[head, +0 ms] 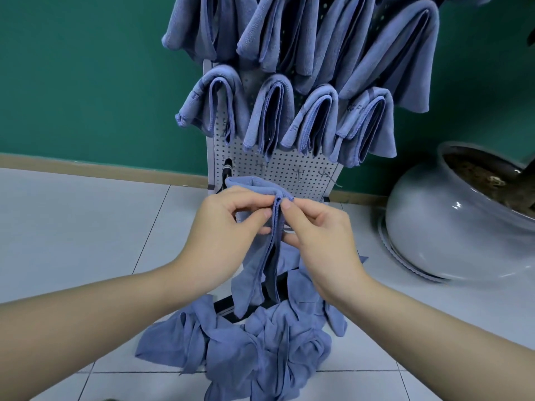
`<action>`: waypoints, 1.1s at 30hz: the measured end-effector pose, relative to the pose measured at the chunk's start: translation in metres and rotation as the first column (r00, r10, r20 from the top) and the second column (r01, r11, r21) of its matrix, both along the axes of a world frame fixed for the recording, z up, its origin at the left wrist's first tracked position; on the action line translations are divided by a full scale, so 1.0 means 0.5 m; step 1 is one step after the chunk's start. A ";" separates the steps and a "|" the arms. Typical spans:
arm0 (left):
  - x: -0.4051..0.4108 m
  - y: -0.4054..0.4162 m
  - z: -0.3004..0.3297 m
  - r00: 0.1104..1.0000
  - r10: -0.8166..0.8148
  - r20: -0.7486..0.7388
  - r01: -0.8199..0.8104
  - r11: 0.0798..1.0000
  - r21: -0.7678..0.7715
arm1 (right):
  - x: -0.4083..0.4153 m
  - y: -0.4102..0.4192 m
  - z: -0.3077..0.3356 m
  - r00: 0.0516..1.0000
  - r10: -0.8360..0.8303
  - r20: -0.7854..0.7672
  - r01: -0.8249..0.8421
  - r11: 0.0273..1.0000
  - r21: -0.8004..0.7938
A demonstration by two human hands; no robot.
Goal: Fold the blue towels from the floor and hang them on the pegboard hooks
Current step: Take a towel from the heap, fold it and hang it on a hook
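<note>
I hold a folded blue towel (pixel 260 267) upright in front of the white pegboard (pixel 278 166). My left hand (pixel 223 227) pinches its top edge from the left, and my right hand (pixel 318 235) pinches the same edge from the right. The towel hangs down between my wrists. Under it a heap of loose blue towels (pixel 246 348) lies crumpled on the tiled floor. Several folded blue towels (pixel 272 114) hang on the pegboard's upper two rows. Bare hooks (pixel 327 176) show on the lowest row.
A large grey glazed plant pot (pixel 451 221) with soil stands on the floor at the right, close to the pegboard. A green wall with a tan skirting board (pixel 101 167) runs behind. A black clip (pixel 227 166) sits on the pegboard's lower left.
</note>
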State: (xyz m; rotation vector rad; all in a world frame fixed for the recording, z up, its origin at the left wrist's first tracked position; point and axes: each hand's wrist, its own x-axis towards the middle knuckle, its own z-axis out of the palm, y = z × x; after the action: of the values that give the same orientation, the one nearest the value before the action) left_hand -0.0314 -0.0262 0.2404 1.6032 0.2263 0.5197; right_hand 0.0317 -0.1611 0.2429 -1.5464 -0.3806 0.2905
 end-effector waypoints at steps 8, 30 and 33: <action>0.008 0.031 -0.002 0.993 0.079 0.089 -0.109 0.906 0.410 | -0.006 -0.002 0.007 0.997 0.066 0.050 -0.064 0.997 -0.044; 0.014 0.111 0.050 0.906 -0.270 -0.325 0.416 0.705 0.575 | 0.088 -0.035 -0.007 0.936 -0.101 0.336 0.183 0.958 -0.220; 0.013 0.107 0.052 0.902 -0.227 -0.367 0.409 0.720 0.560 | 0.076 -0.041 0.015 0.818 -0.094 0.567 0.260 0.941 -0.219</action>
State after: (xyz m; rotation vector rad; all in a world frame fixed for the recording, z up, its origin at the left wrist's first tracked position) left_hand -0.0249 0.0275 0.2663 2.3239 -0.0419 0.0806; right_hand 0.0697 -0.1815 0.2505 -1.9345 -0.6596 -0.2791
